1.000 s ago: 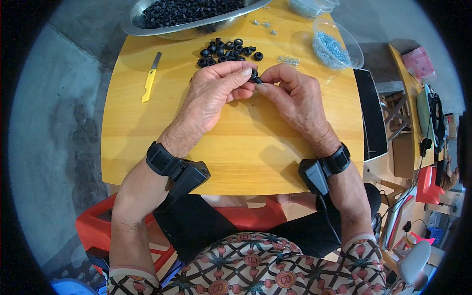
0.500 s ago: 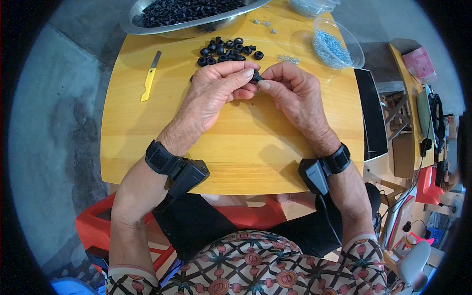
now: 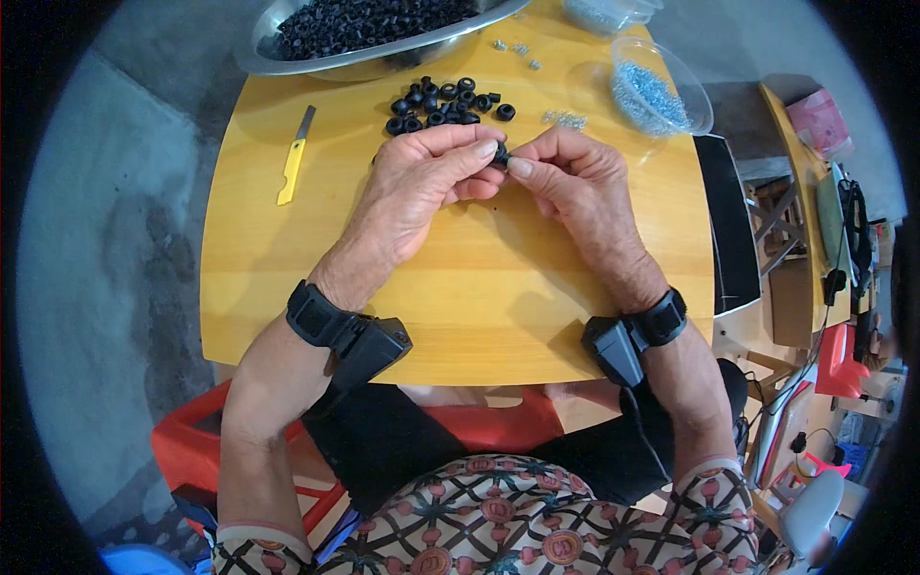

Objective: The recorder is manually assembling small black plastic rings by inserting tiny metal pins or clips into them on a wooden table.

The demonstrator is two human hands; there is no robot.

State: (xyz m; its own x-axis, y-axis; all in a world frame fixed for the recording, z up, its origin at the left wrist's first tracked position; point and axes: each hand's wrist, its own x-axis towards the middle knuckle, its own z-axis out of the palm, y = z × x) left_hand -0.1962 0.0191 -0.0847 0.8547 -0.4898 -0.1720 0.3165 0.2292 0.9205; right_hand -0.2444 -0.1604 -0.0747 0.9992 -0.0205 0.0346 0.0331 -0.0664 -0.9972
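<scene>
A small black rubber part (image 3: 500, 153) is pinched between my two hands above the middle of the table. My left hand (image 3: 431, 172) is closed on it, thumb and fingers round its left side. The thumb and forefinger of my right hand (image 3: 570, 177) press together at its right end; the fingers partly cover the part, so its full shape is hidden. Just beyond my hands lies a loose pile of black rubber rings and plugs (image 3: 448, 101). Small clear or silvery pieces (image 3: 564, 120) lie beyond my right hand.
A yellow-handled knife (image 3: 292, 171) lies at the left on the wooden table (image 3: 450, 316). A metal basin (image 3: 383, 53) of black parts stands at the far edge. Clear tubs (image 3: 661, 101) of bluish small pieces stand far right, near a few metal bits (image 3: 520, 49).
The right fingertips have shifted slightly on the black rubber part, which both hands still hold. The whole view has moved a little; nothing on the table has visibly changed place.
</scene>
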